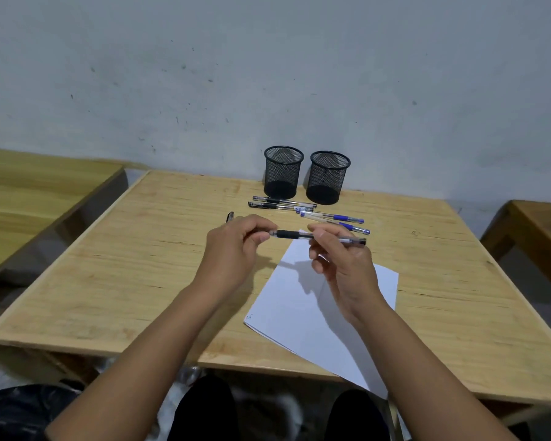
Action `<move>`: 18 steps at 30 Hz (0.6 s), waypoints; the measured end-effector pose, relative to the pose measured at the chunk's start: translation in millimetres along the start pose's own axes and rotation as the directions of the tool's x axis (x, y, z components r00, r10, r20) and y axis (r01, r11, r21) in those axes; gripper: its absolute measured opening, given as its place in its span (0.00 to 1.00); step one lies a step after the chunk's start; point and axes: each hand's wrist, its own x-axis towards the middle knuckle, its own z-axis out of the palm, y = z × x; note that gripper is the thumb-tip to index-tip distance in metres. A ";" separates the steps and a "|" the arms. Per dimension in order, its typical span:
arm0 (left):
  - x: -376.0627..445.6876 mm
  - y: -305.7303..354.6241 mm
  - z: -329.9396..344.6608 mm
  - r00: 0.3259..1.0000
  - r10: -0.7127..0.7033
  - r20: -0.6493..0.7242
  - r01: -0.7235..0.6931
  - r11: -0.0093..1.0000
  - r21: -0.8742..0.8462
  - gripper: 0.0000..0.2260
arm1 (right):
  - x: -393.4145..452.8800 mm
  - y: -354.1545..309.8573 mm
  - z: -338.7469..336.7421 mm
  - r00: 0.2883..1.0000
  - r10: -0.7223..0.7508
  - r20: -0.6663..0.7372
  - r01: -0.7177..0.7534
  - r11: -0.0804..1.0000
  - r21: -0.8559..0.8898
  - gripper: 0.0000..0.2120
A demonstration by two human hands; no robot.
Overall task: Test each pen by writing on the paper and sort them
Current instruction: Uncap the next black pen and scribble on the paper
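Note:
I hold a black-grip pen (288,234) level above the table, between both hands. My left hand (236,249) pinches its left end, where the tip or cap sits; my right hand (341,259) grips the clear barrel. Below lies a white sheet of paper (299,300), with a small mark near its left corner. Behind the hands lie two black pens (282,203) and two blue pens (334,219) on the wooden table (140,249). A black pen cap or pen end (230,216) shows just past my left hand.
Two black mesh pen cups stand at the back by the wall, left cup (283,173) and right cup (328,178); both look empty. Other wooden tables flank this one, on the left (29,192) and right (538,230). The paper overhangs the near table edge.

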 end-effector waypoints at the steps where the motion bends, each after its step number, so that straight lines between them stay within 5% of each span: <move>1: 2.9 -2.3 -5.2 0.999 -0.031 -0.008 0.031 0.999 -0.028 0.08 | -3.1 0.8 -1.0 1.000 0.017 -0.005 -0.017 1.000 0.013 0.08; 6: 10.8 -3.7 -18.6 0.992 -0.124 -0.030 0.113 0.964 -0.241 0.08 | -23.6 12.6 3.0 0.992 0.115 0.048 -0.092 0.934 -0.345 0.06; 12: 6.0 6.4 -12.3 0.999 -0.024 0.038 0.029 0.992 -0.126 0.07 | -12.7 8.5 19.0 0.997 -0.029 0.069 0.064 0.819 -0.570 0.09; 18: 19.6 15.0 -7.0 0.999 0.015 -0.031 -0.018 0.995 -0.095 0.09 | 5.3 -4.9 25.1 0.982 -0.173 0.075 0.179 0.737 -0.651 0.11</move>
